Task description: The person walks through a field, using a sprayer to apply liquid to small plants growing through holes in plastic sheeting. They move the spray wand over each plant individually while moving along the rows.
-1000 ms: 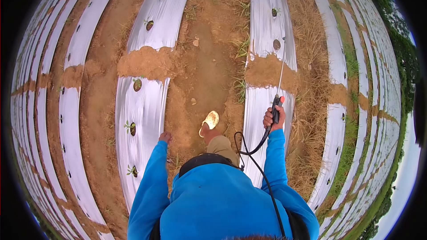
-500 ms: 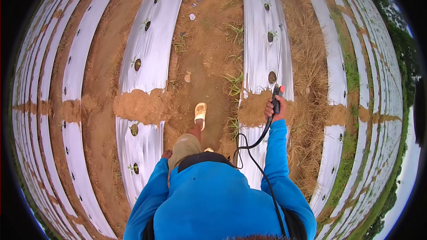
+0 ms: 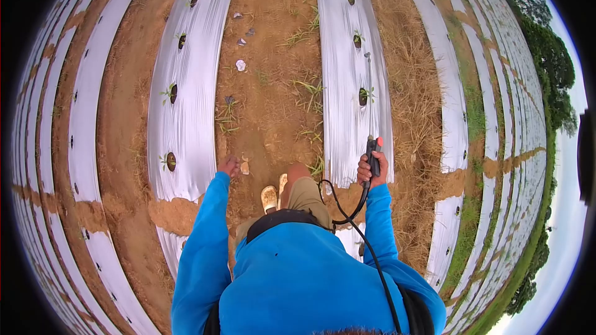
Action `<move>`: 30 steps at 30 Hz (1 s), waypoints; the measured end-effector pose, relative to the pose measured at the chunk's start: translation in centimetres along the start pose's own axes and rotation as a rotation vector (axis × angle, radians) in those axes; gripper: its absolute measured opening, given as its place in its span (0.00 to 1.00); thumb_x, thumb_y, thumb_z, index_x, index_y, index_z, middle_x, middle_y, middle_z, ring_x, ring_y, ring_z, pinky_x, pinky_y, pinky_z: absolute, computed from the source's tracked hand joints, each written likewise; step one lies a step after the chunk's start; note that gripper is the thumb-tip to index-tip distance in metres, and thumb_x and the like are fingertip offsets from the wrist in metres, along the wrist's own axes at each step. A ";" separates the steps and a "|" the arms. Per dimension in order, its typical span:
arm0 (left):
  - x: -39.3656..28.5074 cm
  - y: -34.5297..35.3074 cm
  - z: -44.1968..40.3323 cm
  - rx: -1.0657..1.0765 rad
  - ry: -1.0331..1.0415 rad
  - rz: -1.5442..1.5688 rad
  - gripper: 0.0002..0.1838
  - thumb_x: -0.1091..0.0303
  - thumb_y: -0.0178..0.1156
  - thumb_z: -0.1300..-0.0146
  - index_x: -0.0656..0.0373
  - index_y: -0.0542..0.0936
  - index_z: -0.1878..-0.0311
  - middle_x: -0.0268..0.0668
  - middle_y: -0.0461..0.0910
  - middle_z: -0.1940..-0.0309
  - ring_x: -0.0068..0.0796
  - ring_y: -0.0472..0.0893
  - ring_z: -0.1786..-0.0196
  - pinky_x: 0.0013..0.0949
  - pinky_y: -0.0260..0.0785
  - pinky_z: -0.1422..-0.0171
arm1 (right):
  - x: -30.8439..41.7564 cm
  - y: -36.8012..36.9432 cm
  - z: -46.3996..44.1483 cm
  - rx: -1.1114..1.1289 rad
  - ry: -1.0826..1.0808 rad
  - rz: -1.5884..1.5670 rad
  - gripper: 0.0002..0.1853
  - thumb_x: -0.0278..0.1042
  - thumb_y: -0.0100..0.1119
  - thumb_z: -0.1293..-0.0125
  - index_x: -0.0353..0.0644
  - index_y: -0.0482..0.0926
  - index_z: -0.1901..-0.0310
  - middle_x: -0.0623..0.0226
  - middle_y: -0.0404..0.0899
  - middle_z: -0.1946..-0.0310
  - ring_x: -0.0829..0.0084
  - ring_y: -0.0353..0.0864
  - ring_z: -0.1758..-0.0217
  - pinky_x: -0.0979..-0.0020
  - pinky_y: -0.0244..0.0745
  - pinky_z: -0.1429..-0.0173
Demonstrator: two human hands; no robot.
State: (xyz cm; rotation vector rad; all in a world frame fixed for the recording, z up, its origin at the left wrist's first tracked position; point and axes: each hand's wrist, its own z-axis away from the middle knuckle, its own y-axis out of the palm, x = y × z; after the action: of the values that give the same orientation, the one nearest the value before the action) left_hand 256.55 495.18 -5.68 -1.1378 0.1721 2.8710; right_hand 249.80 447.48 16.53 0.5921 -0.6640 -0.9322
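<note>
My right hand is wrapped round a black sprayer handle with a red button on top. A thin wand extends forward from it over the right-hand silver plastic-covered bed. From the handle's lower end a black hose loops back along my right arm. My left hand hangs by the inner edge of the left-hand bed, its fingers loosely bent with nothing visible in them. Near the wand, a small green plant grows from a hole in the plastic.
A bare soil path runs between the two beds, with weeds along its right side. Scraps of litter lie ahead. Dry straw covers the furrow on the right. More plastic-covered rows stretch away on both sides.
I have stepped forward along the path, so plants and soil patches sit lower in view. My left hand has swung forward from beside my hip. The sprayer handle stays in my right hand.
</note>
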 end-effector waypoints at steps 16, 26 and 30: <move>-18.2 -1.1 -14.2 -0.224 -0.441 -0.195 0.14 0.54 0.52 0.43 0.56 0.77 0.67 0.34 0.72 0.82 0.26 0.70 0.82 0.31 0.63 0.80 | 25.6 20.2 -39.1 -0.098 -0.034 0.026 0.16 0.49 0.56 0.43 0.44 0.72 0.77 0.74 0.66 0.89 0.77 0.65 0.91 0.75 0.61 0.88; -38.4 1.5 -35.3 -0.230 -0.365 -0.012 0.12 0.57 0.50 0.38 0.55 0.74 0.67 0.33 0.71 0.80 0.22 0.66 0.84 0.28 0.56 0.84 | 39.3 32.4 -54.1 -0.091 -0.045 0.098 0.15 0.49 0.55 0.43 0.45 0.71 0.75 0.75 0.65 0.88 0.78 0.63 0.91 0.75 0.59 0.88; -45.5 3.7 -45.2 -0.260 -0.471 0.014 0.09 0.60 0.48 0.37 0.54 0.71 0.67 0.32 0.67 0.82 0.19 0.62 0.86 0.25 0.50 0.85 | 46.0 36.6 -62.0 -0.070 -0.065 0.125 0.16 0.49 0.54 0.43 0.44 0.71 0.73 0.75 0.65 0.88 0.78 0.63 0.91 0.75 0.60 0.88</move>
State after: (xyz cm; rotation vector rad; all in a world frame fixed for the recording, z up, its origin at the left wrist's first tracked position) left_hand 320.12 485.83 -6.91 -0.4490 -0.2187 3.1369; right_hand 334.35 435.60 13.57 0.4541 -0.7160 -0.8570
